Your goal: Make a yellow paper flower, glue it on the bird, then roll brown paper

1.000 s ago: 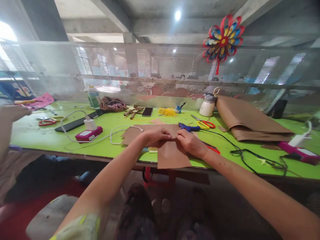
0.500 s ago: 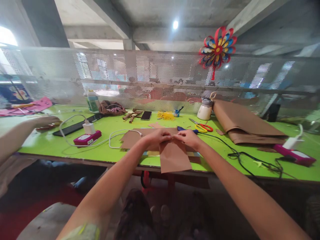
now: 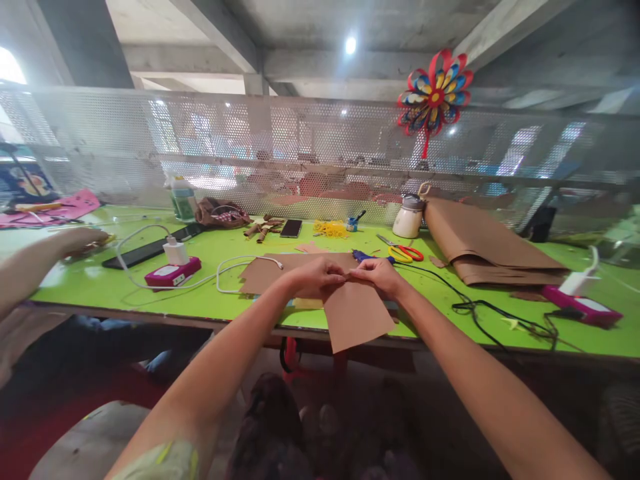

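Observation:
Both hands pinch the far edge of a piece of brown paper [image 3: 357, 317], which hangs toward me past the table's front edge. My left hand [image 3: 323, 275] is closed on its upper left corner, and my right hand [image 3: 377, 275] grips the same edge a little to the right. The edge between the fingertips looks folded or rolled, though the fingers partly cover it. Under my hands lie more brown sheets [image 3: 267, 273] on the green table [image 3: 240, 240]. Just beyond my right hand is a blue glue gun [image 3: 366, 257] with a black cord.
Scissors [image 3: 403, 253] and a phone [image 3: 291, 229] lie farther back, near a white jug [image 3: 407, 219]. A large folded brown stack [image 3: 490, 243] is at right. Magenta power strips [image 3: 173, 272] sit on either side. A co-worker's hand [image 3: 83, 240] is at far left.
The brown paper has swung slightly to the right and tilted, its lower edge now slanting. Both hands keep their pinch. The view has shifted a little.

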The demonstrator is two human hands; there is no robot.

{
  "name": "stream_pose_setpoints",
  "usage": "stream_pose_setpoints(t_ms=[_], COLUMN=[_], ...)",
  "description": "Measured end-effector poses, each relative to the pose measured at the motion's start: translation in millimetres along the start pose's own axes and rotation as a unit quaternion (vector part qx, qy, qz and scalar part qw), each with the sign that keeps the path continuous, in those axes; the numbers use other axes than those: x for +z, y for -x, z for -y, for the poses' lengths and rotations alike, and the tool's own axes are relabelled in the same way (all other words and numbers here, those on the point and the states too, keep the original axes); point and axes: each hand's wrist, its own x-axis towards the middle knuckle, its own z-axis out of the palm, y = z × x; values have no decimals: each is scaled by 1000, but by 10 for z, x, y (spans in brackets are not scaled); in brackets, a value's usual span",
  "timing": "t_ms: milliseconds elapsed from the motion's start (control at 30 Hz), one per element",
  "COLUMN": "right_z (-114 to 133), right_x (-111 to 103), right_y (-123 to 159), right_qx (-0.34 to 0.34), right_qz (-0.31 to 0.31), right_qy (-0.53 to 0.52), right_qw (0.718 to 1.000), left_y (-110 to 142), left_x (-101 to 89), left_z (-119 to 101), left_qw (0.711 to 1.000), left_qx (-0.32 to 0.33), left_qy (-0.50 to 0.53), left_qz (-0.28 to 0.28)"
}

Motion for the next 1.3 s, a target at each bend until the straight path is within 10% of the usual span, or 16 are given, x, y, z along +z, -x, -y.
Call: stream_pose_setpoints(t_ms=[200, 667, 1100, 1300], right_z=[129, 19, 12, 123], right_x=[-3, -36, -26, -24], right_y=[61, 2, -6, 55], right_qx=[62, 20, -30, 30], right_qz=[21, -71, -18, -36], right_qy=[-139, -58, 23, -106], right_qw=[988, 996, 999, 993], left_y=[10, 62, 62, 54], left_x=[-4, -25, -37, -154], left_z=[7, 48, 84, 24], left_qw=[999, 989, 978, 989], left_qx=[-16, -60, -87, -86], left_qy=[44, 128, 184, 105], left_qz=[-9, 49, 56, 62])
